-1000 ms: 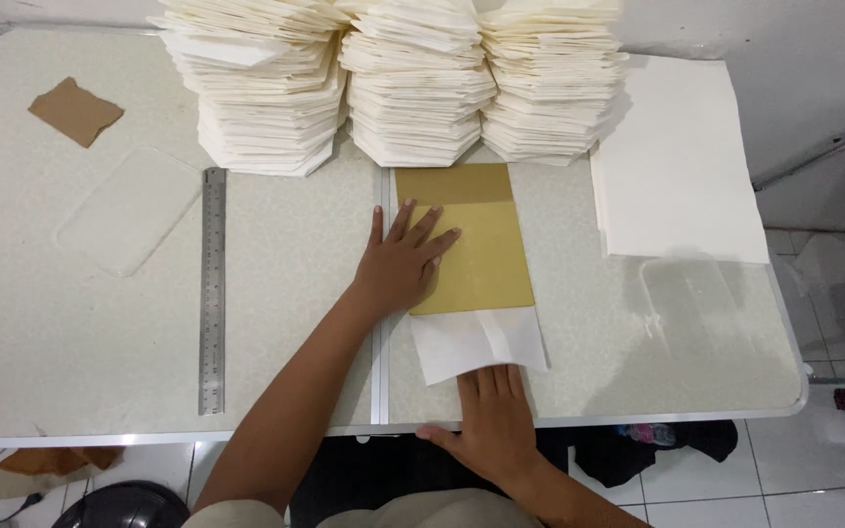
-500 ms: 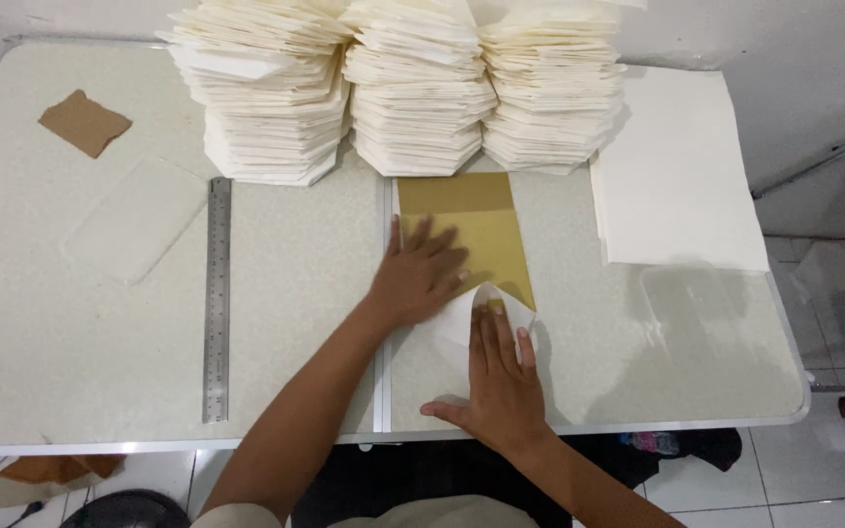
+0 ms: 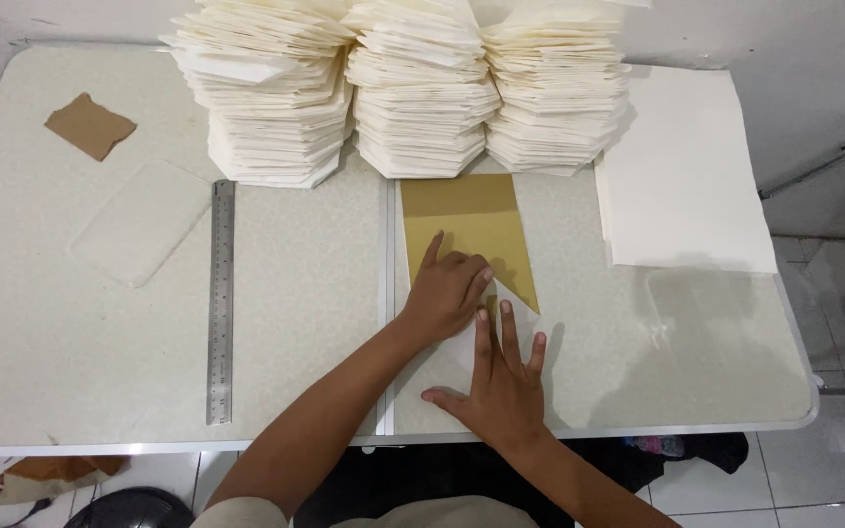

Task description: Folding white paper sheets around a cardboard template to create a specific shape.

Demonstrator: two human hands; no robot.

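Hands: left hand (image 3: pixel 450 291), right hand (image 3: pixel 501 383) flat, pressing one white sheet (image 3: pixel 511 305); three paper stacks (image 3: pixel 421 88); one ruler (image 3: pixel 220 298)

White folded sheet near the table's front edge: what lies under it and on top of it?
Under the white sheet lies the gold-brown card; its lower end is covered. The right hand presses flat on the sheet, and the left hand rests on the card beside the fold.

A pale speckled table (image 3: pixel 80 391) stands against a white wall (image 3: pixel 784 59) — tiled floor (image 3: pixel 833 293) at right.
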